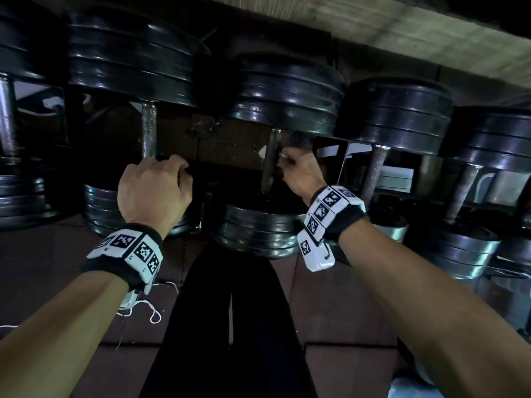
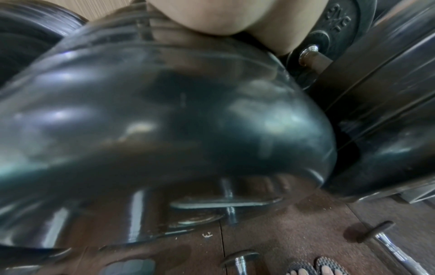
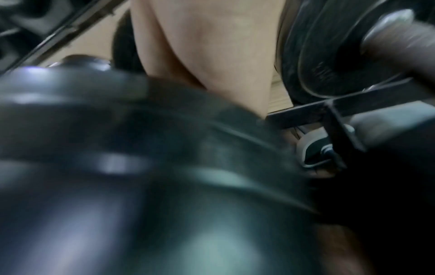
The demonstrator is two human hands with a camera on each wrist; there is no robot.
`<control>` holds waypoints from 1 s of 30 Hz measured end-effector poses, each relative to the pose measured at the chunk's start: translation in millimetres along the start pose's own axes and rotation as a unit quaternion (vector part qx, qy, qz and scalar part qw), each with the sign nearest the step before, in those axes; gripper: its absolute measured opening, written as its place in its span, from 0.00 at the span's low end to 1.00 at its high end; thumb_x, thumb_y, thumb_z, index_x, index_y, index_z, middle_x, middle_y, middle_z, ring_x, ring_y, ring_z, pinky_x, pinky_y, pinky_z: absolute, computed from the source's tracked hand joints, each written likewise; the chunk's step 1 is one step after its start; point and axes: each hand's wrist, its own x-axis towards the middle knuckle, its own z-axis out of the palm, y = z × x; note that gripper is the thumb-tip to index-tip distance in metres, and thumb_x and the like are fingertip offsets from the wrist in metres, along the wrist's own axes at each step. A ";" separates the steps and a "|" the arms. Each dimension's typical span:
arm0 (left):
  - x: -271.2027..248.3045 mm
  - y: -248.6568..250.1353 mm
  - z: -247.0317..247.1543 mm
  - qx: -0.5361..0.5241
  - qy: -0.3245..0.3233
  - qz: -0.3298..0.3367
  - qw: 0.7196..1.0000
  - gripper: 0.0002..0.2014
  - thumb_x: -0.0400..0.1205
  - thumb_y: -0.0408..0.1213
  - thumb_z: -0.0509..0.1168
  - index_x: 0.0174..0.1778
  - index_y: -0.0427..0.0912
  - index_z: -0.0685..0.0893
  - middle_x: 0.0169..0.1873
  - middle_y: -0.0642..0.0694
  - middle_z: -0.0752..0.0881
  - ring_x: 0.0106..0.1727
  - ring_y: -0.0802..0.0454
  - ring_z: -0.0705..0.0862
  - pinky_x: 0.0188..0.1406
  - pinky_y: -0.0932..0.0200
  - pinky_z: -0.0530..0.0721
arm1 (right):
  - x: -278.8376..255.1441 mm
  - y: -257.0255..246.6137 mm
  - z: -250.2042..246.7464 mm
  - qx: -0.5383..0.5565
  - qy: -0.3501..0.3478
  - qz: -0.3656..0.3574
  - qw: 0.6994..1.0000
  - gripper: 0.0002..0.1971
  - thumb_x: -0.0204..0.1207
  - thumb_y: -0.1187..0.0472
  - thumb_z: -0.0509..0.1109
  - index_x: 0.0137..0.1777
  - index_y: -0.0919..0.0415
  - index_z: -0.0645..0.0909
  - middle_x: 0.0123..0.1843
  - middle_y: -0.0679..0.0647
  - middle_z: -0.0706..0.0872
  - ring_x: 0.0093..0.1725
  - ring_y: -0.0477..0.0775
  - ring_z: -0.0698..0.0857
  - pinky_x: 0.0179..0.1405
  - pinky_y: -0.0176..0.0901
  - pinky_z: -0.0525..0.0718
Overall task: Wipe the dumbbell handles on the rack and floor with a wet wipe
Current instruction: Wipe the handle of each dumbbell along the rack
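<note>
Several dumbbells with black plates lie in a row on a low rack in the head view. My left hand (image 1: 178, 175) curls round the near end of one rusty handle (image 1: 149, 130), just above its front plates (image 1: 100, 208). My right hand (image 1: 287, 161) pinches a white wet wipe (image 1: 283, 154) against the right side of the neighbouring handle (image 1: 271, 165), about midway along it. A white scrap (image 1: 262, 152) shows on that handle's left side. Both wrist views are mostly filled by blurred black plates (image 2: 164, 121) (image 3: 141, 186), with only the palms (image 2: 223, 16) (image 3: 212, 46) showing.
More dumbbells stand to the right with rusty handles (image 1: 373, 170) and a black rack frame (image 1: 343, 165) between them. My black-clad legs (image 1: 230, 326) stand on a brown rubber floor (image 1: 344, 326). Small chrome dumbbells (image 2: 240, 260) and sandalled feet (image 2: 315, 268) are on the floor.
</note>
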 end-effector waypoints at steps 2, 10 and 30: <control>0.9 0.9 -1.7 0.001 -0.004 -0.002 1.000 0.06 0.76 0.33 0.72 0.46 0.36 0.89 0.27 0.35 0.85 0.31 0.35 0.82 0.34 0.46 0.79 | -14.8 14.3 -3.2 0.009 -0.031 0.006 0.999 0.11 0.82 0.69 0.65 0.47 0.57 0.88 0.40 0.54 0.88 0.35 0.45 0.84 0.44 0.44 0.82; 1.2 2.7 -3.7 0.013 -0.014 -0.009 1.000 0.06 0.76 0.33 0.73 0.45 0.36 0.89 0.26 0.35 0.84 0.30 0.35 0.81 0.34 0.46 0.79 | -9.7 4.7 3.1 -0.017 -0.019 0.037 0.999 0.10 0.83 0.64 0.67 0.58 0.60 0.88 0.57 0.59 0.90 0.60 0.59 0.87 0.66 0.49 0.82; 0.5 3.0 -5.8 0.006 -0.021 -0.009 1.000 0.07 0.75 0.34 0.73 0.46 0.35 0.89 0.25 0.34 0.83 0.28 0.34 0.81 0.32 0.46 0.80 | -18.3 15.2 -2.5 -0.024 -0.068 0.055 0.996 0.08 0.81 0.56 0.73 0.56 0.56 0.90 0.60 0.53 0.91 0.63 0.53 0.87 0.72 0.53 0.81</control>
